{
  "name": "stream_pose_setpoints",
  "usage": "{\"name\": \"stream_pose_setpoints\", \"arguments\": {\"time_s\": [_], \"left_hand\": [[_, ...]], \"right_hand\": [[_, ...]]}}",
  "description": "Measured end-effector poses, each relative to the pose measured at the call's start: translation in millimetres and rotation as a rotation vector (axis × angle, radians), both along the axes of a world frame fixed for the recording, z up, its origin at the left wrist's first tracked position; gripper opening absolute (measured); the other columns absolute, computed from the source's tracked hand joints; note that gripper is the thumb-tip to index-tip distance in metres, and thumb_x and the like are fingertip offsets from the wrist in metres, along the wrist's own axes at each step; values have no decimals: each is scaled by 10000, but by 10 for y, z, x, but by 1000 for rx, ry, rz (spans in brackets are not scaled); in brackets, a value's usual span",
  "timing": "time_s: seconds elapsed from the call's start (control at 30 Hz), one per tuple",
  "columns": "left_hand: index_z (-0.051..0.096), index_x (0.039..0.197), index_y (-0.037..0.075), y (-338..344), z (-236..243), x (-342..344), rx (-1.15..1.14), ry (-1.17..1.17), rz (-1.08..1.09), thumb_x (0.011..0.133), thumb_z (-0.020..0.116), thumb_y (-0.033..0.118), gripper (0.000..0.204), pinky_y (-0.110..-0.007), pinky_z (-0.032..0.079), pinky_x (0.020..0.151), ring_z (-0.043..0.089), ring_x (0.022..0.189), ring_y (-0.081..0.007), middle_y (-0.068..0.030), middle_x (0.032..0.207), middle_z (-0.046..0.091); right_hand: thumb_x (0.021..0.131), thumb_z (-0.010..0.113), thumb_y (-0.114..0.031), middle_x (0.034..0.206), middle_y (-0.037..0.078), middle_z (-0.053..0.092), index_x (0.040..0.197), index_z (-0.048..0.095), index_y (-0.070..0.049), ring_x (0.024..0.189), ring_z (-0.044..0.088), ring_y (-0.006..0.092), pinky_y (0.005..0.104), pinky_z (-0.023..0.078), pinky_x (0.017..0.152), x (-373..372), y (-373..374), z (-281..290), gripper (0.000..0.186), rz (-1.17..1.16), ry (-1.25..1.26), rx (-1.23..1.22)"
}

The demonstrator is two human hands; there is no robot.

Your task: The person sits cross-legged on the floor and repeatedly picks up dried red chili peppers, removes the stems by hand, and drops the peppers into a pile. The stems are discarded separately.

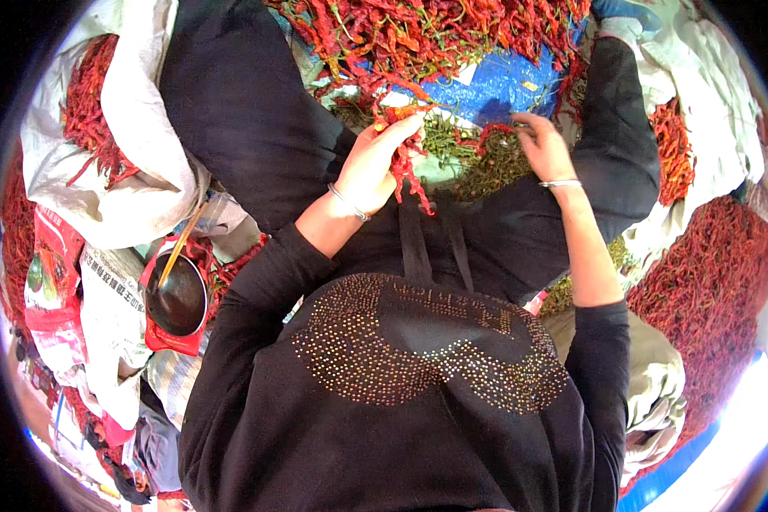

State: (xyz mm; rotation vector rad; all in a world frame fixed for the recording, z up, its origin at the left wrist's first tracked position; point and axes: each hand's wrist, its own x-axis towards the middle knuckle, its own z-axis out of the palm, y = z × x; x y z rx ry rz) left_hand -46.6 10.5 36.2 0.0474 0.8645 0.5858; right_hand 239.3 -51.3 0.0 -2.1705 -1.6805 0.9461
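Note:
My left hand (pixel 373 166) is closed around a bunch of wrinkled red chilli peppers (pixel 408 179), which dangle below its fingers. My right hand (pixel 544 145) has its fingers loosely curved and apart at the right side of a heap of green stems (pixel 508 162), beside a few red chillies (pixel 489 135); I see nothing held in it. A large pile of red chillies (pixel 418 34) with some green stalks lies at the top, on and around blue plastic sheeting (pixel 478 90), between my legs.
White woven sacks (pixel 132 102) lie at the left, with chillies spilling out. A dark bowl (pixel 176 303) with a wooden stick rests on red material. A broad chilli heap (pixel 700 299) covers the right side, beside pale sacking (pixel 700 111).

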Motion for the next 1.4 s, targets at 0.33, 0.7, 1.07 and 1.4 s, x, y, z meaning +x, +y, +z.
{"name": "stream_pose_setpoints", "arguments": {"time_s": [0.33, 0.7, 1.07, 1.4], "left_hand": [[600, 883, 79, -137, -88, -45, 27, 19, 29, 813, 620, 109, 79, -235, 416, 581, 527, 649, -93, -2, 762, 582], [591, 929, 39, -436, -52, 216, 251, 109, -267, 815, 623, 102, 134, -216, 419, 578, 542, 677, -84, -3, 807, 594], [605, 999, 13, -298, 121, 173, 918, 471, -281, 815, 615, 61, 190, -228, 466, 707, 569, 760, -66, -2, 831, 622], [559, 885, 17, -361, 75, 153, 1543, 568, -839, 772, 620, 160, 191, -360, 453, 657, 541, 731, -302, -126, 770, 525]], "right_hand": [[736, 598, -153, 902, 155, 575, 882, 548, -62, 760, 611, 285, 398, 509, 623, -120, 1, -259, 179, 239, -557, 48], [904, 430, -233, 752, 158, 576, 866, 572, -49, 733, 578, 276, 379, 441, 673, -448, -466, 333, 235, 85, 228, 24], [893, 455, -176, 670, 123, 542, 853, 551, -26, 652, 560, 314, 374, 443, 584, -878, -566, 431, 182, 45, 136, 188], [877, 446, -167, 686, 123, 533, 767, 497, -31, 652, 554, 306, 357, 436, 577, -941, -543, 593, 182, 185, 440, -7]]}}
